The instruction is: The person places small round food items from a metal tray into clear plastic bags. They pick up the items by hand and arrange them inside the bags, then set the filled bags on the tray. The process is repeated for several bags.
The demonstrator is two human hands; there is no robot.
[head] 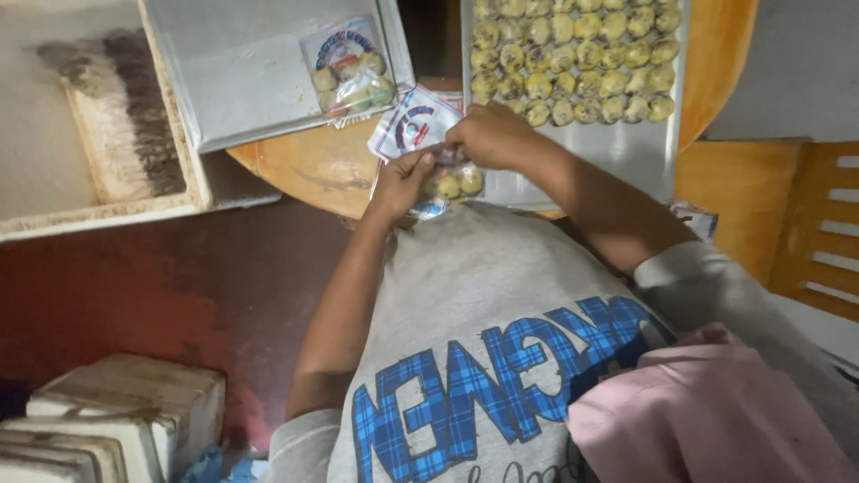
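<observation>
I've got bare steel on the left tray [242,80] at 11 o'clock; filled packet [351,72] blocks its right corner. Pastry rows [573,54] crowd the right tray [626,152] at 1 o'clock.

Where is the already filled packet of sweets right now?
The filled packet lies on the left metal tray, at its right end, up and left of both hands.

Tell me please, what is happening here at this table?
A person holds a small clear bag of round yellowish sweets with both hands: left hand below it, right hand at its top. A tray of loose sweets lies ahead on the round table. A filled bag rests on another tray.
</observation>
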